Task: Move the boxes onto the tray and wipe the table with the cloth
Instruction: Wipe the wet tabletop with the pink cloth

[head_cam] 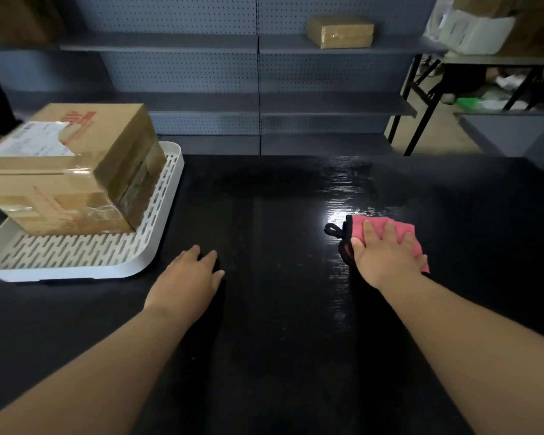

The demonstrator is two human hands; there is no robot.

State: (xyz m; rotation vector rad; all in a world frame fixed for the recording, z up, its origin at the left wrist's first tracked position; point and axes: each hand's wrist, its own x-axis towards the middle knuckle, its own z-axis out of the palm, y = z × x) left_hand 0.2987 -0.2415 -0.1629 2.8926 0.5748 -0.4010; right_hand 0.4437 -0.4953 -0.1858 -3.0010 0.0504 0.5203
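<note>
right hand (387, 259): flat, pressing soft pink cloth (402, 233) beneath palm | limp, light; bunches—press centre | left hand (189, 277): empty, spread

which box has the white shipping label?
The top box of the stack on the white tray, label on its upper face. The box under it and the shelf box show none.

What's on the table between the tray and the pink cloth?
Only the left hand, flat on the black table; head view shows nothing else between tray and cloth.
</note>
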